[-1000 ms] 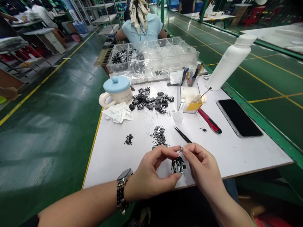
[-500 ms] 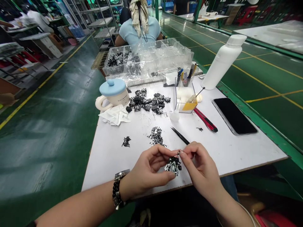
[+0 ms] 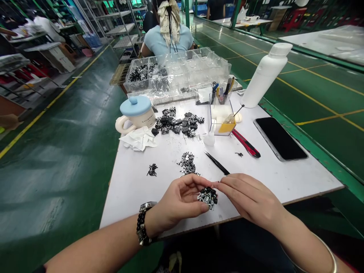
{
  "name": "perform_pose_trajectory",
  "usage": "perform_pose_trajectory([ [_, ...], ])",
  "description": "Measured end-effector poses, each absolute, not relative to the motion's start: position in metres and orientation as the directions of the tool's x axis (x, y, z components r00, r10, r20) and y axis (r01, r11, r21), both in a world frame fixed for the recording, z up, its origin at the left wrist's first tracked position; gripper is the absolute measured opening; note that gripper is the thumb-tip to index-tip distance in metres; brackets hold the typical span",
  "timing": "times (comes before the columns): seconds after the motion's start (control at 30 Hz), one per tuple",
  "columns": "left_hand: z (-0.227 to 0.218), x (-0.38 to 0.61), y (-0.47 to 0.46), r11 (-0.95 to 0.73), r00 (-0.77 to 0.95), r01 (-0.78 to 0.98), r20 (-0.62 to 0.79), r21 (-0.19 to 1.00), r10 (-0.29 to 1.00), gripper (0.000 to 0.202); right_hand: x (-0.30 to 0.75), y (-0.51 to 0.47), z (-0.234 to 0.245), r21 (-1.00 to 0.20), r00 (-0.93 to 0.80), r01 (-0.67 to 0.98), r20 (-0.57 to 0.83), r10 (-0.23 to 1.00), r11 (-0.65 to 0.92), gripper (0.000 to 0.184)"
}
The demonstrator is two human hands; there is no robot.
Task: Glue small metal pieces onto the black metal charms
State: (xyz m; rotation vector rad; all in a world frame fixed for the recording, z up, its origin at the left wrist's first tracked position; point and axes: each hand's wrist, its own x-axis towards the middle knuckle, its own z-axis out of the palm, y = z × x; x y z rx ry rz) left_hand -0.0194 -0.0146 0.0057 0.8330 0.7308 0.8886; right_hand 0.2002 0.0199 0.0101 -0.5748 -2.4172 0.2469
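My left hand is curled round a small black and silver metal part, pinching it between thumb and fingers just above the near edge of the white table. My right hand lies beside it, fingertips pressed together against the top of the same part. Black tweezers lie on the table just beyond my right fingers. A small heap of silver parts sits ahead of my left hand, and a tiny dark cluster lies further left.
A pile of black parts, a blue-lidded mug, a crumpled white cloth, a clear pen box, a red knife, a phone and a white bottle stand further back. Clear compartment trays line the far edge; a seated person faces away.
Both hands have dropped lower toward the table's near edge. The part has turned flatter in my left hand, and my right fingers have moved from a raised pinch down onto it.
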Motion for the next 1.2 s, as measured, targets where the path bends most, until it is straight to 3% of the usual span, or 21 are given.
perform_pose_trajectory([
  [0.13,0.011,-0.018,-0.017,0.32,0.424,-0.294,-0.177,0.901,0.888,0.034,0.201,0.02,0.009,-0.428,-0.627,0.317,0.575,0.526,0.846,0.043],
  [0.23,0.015,-0.016,-0.018,0.179,0.361,-0.182,-0.103,0.967,0.927,0.03,0.197,0.016,0.01,-0.662,-0.401,0.266,0.585,0.705,0.701,0.034],
  [0.3,0.016,-0.014,-0.019,0.079,0.31,-0.119,-0.038,0.99,0.95,0.031,0.191,0.01,0.011,-0.832,-0.275,0.135,0.49,0.828,0.537,0.025],
  [0.37,0.016,-0.014,-0.02,0.004,0.27,-0.08,0.018,0.997,0.963,0.033,0.182,0.003,0.01,-0.937,-0.263,-0.036,0.343,0.902,0.346,0.016],
  [0.47,0.014,-0.014,-0.02,-0.086,0.256,-0.039,0.094,0.995,0.962,0.037,0.167,-0.004,0.005,-0.981,-0.337,-0.176,0.142,0.931,0.086,0.009],
  [0.57,0.014,-0.014,-0.02,-0.139,0.262,-0.043,0.145,0.989,0.954,0.04,0.159,-0.006,-0.001,-0.979,-0.334,-0.202,0.052,0.941,-0.017,0.009],
  [0.8,0.012,-0.013,-0.021,-0.113,0.272,-0.1,0.137,0.989,0.952,0.037,0.161,-0.008,-0.007,-0.983,-0.236,-0.164,0.115,0.965,0.077,0.007],
  [0.93,0.012,-0.011,-0.022,-0.076,0.266,-0.103,0.101,0.992,0.959,0.038,0.162,-0.011,-0.002,-0.979,-0.181,-0.021,0.205,0.962,0.204,0.006],
  [1.07,0.013,-0.011,-0.022,-0.041,0.266,-0.123,0.073,0.992,0.961,0.039,0.164,-0.014,0.002,-0.885,-0.166,0.207,0.388,0.907,0.417,0.011],
  [1.2,0.013,-0.011,-0.021,-0.049,0.264,-0.108,0.076,0.993,0.962,0.038,0.166,-0.017,0.004,-0.774,-0.192,0.321,0.511,0.838,0.545,0.016],
])
